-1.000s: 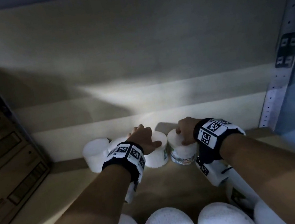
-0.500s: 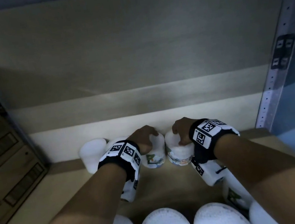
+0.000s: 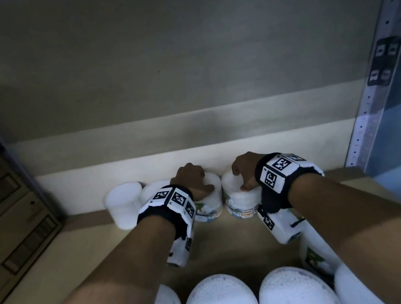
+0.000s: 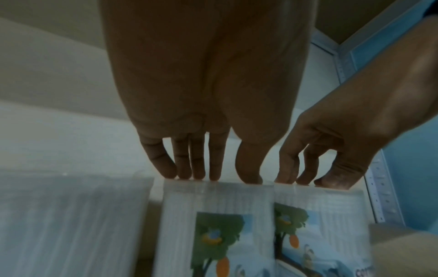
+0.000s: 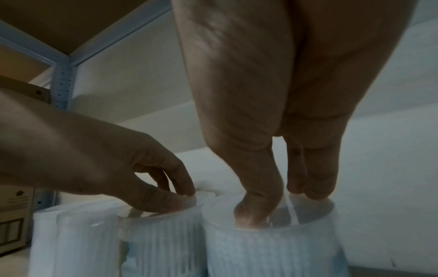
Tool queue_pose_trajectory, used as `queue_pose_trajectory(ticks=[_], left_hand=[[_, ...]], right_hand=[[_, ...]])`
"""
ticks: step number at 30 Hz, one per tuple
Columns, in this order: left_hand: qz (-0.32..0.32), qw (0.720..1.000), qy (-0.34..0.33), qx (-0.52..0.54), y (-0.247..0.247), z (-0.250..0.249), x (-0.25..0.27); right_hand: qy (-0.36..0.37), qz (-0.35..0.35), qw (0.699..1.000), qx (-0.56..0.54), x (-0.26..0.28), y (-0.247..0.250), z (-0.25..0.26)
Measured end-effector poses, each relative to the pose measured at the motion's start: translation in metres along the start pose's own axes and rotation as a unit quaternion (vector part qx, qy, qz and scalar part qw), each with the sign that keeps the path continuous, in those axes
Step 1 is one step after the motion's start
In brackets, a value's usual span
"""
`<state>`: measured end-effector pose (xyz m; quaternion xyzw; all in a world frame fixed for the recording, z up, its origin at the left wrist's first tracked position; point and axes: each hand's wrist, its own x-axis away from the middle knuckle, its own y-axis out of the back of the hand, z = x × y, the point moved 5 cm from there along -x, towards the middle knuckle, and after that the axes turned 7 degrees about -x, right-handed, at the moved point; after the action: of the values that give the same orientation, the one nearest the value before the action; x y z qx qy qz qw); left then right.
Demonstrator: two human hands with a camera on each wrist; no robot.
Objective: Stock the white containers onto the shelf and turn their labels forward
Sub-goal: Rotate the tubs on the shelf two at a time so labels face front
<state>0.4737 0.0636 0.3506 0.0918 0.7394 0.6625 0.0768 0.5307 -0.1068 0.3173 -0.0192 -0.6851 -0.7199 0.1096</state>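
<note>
Two white containers stand side by side at the back of the shelf point(image 3: 233, 247), near the wall. My left hand point(image 3: 193, 181) grips the top of the left container point(image 3: 208, 206); its fingertips and thumb point(image 4: 249, 176) sit on the lid rim. A tree picture label point(image 4: 218, 236) faces forward. My right hand point(image 3: 244, 171) grips the lid of the right container point(image 3: 243, 205), thumb point(image 5: 251, 211) and fingers pressed into the top. Its label, reading "cotton buds", faces front.
Two more white containers point(image 3: 123, 206) stand left of the held pair, one half hidden by my wrist. Several white lids point(image 3: 219, 301) line the shelf's front edge. Cardboard boxes point(image 3: 5, 218) fill the left side; a metal post point(image 3: 376, 75) bounds the right.
Both hands have moved their containers back toward the wall. The left container has turned, so its picture label now faces forward.
</note>
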Motion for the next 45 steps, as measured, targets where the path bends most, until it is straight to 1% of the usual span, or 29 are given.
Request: queue_pose_trajectory(ticks=[8, 9, 11, 13, 14, 16, 20, 25, 27, 30, 35, 37, 39, 41, 43, 45], left_hand=[[0.068, 0.996, -0.060, 0.015, 0.001, -0.005, -0.001], [0.065, 0.996, -0.060, 0.020, 0.002, -0.006, -0.001], [0.026, 0.998, -0.047, 0.029, 0.004, -0.006, -0.002], [-0.017, 0.999, -0.018, 0.021, 0.005, -0.005, -0.002], [-0.021, 1.000, -0.004, 0.011, 0.004, -0.004, -0.001], [-0.003, 1.000, 0.009, -0.011, -0.001, -0.003, -0.002], [0.015, 1.000, -0.005, -0.017, -0.003, -0.002, -0.004], [0.011, 1.000, -0.027, 0.000, 0.002, -0.001, 0.002], [0.005, 0.999, -0.043, -0.011, 0.006, -0.004, 0.004], [0.012, 0.996, -0.071, -0.054, 0.013, -0.013, 0.010], [0.055, 0.991, -0.076, -0.093, 0.019, -0.027, 0.026], [0.074, 0.988, -0.084, -0.105, 0.020, -0.034, 0.036], [0.081, 0.985, -0.090, -0.126, 0.019, -0.039, 0.047], [0.084, 0.982, -0.094, -0.140, 0.019, -0.044, 0.060], [0.081, 0.982, -0.098, -0.140, 0.021, -0.049, 0.073], [0.083, 0.982, -0.111, -0.132, 0.024, -0.054, 0.088]], right_hand=[[0.005, -0.004, 1.000, 0.008, 0.016, 0.010, 0.008], [0.006, -0.005, 1.000, 0.008, 0.017, 0.010, 0.009], [0.004, -0.009, 1.000, 0.006, 0.017, 0.011, 0.009], [0.003, -0.009, 1.000, 0.007, 0.016, 0.010, 0.008], [0.001, -0.011, 1.000, 0.006, 0.015, 0.009, 0.007], [-0.001, -0.018, 1.000, 0.004, 0.013, 0.008, 0.006], [0.007, -0.014, 1.000, 0.013, 0.000, 0.001, 0.005], [0.000, -0.023, 1.000, 0.013, -0.001, 0.001, 0.003], [-0.006, -0.025, 1.000, 0.005, 0.005, 0.005, 0.005], [0.008, -0.003, 1.000, 0.023, 0.016, 0.011, 0.012], [0.017, 0.012, 1.000, 0.014, 0.040, 0.017, 0.021], [0.026, 0.017, 0.999, 0.014, 0.062, 0.022, 0.026], [0.019, 0.037, 0.999, 0.028, 0.082, 0.024, 0.031], [0.009, 0.039, 0.999, 0.034, 0.095, 0.024, 0.037], [-0.007, 0.045, 0.999, 0.016, 0.095, 0.019, 0.037], [-0.005, 0.049, 0.999, 0.020, 0.093, 0.011, 0.035]])
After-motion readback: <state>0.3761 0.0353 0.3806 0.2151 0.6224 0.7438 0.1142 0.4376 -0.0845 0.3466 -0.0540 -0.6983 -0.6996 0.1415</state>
